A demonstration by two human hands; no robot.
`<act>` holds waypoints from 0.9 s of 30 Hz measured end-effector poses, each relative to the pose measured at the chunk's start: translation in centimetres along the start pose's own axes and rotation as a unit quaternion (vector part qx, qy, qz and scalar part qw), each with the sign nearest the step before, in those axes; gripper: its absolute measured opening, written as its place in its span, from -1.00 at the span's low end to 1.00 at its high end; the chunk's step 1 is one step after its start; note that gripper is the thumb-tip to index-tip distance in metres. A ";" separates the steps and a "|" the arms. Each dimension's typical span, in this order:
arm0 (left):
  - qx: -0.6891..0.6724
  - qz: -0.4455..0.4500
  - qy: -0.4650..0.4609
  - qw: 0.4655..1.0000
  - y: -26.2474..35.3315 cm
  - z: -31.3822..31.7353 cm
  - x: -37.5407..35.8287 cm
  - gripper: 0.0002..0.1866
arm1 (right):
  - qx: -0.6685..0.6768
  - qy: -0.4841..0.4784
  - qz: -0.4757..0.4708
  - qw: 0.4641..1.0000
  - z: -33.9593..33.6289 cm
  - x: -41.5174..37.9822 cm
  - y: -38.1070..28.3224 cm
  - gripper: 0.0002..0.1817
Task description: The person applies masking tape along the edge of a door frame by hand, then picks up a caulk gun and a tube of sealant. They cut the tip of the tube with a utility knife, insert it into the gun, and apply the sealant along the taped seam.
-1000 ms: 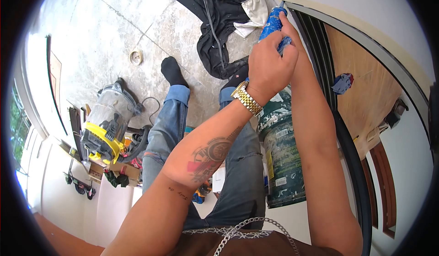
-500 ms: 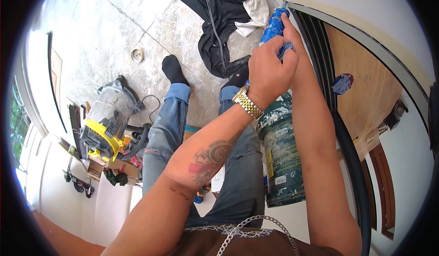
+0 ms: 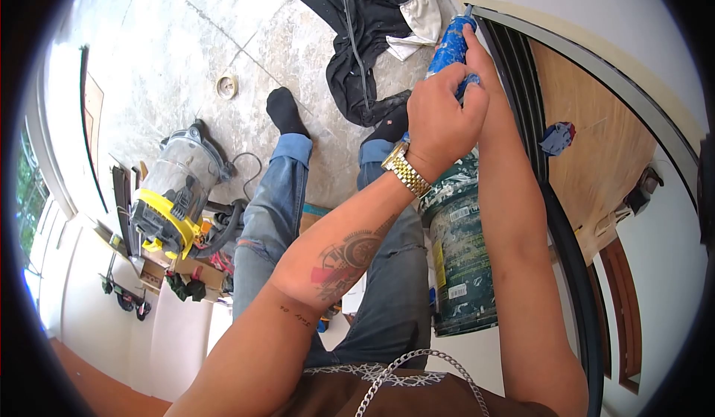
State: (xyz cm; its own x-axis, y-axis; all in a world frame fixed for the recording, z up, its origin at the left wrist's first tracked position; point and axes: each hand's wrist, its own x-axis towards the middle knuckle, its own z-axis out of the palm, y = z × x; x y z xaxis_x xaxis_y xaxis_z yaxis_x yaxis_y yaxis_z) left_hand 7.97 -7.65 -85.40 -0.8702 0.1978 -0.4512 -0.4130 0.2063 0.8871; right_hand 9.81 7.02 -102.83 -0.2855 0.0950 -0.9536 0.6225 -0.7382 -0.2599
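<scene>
A blue, paint-smeared caulking gun points away from me, its nozzle at the corner where the dark metal frame meets the pale wall. My left hand, with a gold and silver watch at the wrist, is closed around the rear of the gun. Partly hidden behind it, my right hand grips the barrel from the right side, one finger stretched along it towards the nozzle. Whether the nozzle tip touches the frame is too small to tell. Below my hands stands a dark green, paint-splashed bucket.
Black clothing lies on the dusty floor ahead, against my right foot. A roll of tape is on the floor to the left, near a yellow and grey vacuum cleaner. A wooden panel with a crumpled cloth is beyond the frame.
The caulking gun and both hands have shifted very slightly to the right in the view. The grip of both hands looks the same.
</scene>
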 end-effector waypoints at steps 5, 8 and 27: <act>0.005 0.000 0.003 1.000 0.2 -0.2 -0.4 -0.75 | 0.007 -0.004 -0.002 1.000 0.3 -0.9 -0.1 -0.45; 0.002 -0.005 0.006 1.000 0.5 -0.3 -0.6 -0.75 | 0.011 -0.020 -0.001 1.000 0.2 -1.1 -0.2 -0.46; 0.030 0.002 0.000 1.000 2.6 -0.6 -2.0 -0.79 | 0.006 0.008 0.002 1.000 0.5 -3.0 -0.6 -0.48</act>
State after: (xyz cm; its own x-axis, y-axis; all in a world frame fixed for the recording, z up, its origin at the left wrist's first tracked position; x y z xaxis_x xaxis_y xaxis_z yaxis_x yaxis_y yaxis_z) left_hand 8.51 -8.11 -82.15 -0.8718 0.1978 -0.4482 -0.3933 0.2629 0.8810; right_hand 9.91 6.83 -99.72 -0.2710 0.1024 -0.9571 0.6150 -0.7465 -0.2540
